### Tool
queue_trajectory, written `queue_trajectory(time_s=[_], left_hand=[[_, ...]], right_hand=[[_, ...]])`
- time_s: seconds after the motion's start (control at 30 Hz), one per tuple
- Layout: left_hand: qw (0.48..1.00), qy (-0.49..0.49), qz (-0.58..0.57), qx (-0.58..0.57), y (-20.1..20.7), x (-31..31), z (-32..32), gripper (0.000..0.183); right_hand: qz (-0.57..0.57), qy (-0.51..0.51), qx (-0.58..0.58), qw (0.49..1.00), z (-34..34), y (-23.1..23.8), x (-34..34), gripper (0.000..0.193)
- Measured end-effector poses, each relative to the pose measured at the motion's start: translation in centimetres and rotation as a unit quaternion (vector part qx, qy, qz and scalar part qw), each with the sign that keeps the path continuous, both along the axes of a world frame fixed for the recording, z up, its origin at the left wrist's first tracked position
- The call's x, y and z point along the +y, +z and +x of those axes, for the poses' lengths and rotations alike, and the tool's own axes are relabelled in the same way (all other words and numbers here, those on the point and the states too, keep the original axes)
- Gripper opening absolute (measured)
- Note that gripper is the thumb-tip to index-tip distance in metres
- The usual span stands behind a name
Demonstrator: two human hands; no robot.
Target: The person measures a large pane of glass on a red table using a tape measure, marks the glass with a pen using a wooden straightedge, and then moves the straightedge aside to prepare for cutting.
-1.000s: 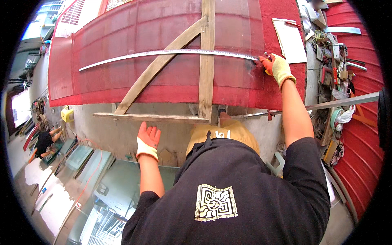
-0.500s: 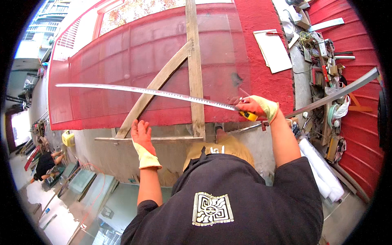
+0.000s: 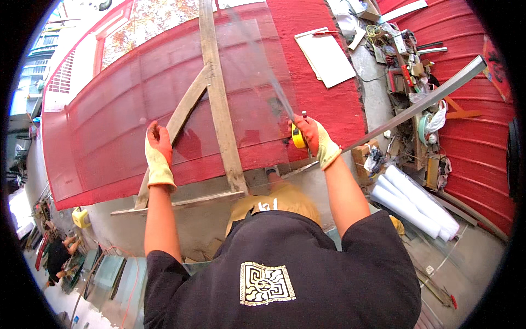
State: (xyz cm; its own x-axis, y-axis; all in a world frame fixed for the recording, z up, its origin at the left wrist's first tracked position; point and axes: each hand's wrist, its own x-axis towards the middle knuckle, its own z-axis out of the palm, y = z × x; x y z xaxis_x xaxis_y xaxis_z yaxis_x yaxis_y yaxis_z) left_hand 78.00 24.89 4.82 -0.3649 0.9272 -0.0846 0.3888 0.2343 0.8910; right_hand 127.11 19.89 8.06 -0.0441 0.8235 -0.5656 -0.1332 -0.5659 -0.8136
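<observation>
A yellow tape measure is in my gloved right hand, its metal blade drawn out, blurred, and pointing away toward the far edge. A slim rod-like tool sticks up from the same hand; its kind I cannot make out. My gloved left hand is beside a diagonal wooden strip, fingers slightly bent, nothing seen in it. Beneath lies a large glass sheet on a red-covered table. A long wooden bar crosses the glass and joins the diagonal strip.
White boards with a red pen lie at the table's right. A long metal strip juts past the right edge. Beyond are cluttered tools and white plastic rolls. Another person works at lower left, near a yellow container.
The tape blade has swung from pointing left across the glass to pointing away from me. My left hand has lifted off the near table edge. The view has shifted to the right.
</observation>
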Motion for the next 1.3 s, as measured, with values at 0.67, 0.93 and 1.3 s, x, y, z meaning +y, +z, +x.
queue_trajectory(time_s=[0.67,0.93,1.3], left_hand=[[0.825,-0.344,0.217,0.393,-1.4,8.9,4.2,0.036],[0.848,-0.328,0.219,0.355,-2.4,9.6,4.1,0.033],[0.851,-0.327,0.217,0.348,-2.3,10.6,4.0,0.028]], right_hand=[[0.126,-0.142,-0.69,0.699,3.3,-3.2,4.4,0.043],[0.15,-0.173,-0.687,0.69,2.1,3.3,6.8,0.039],[0.058,-0.195,0.078,0.976,-3.1,6.6,16.8,0.065]])
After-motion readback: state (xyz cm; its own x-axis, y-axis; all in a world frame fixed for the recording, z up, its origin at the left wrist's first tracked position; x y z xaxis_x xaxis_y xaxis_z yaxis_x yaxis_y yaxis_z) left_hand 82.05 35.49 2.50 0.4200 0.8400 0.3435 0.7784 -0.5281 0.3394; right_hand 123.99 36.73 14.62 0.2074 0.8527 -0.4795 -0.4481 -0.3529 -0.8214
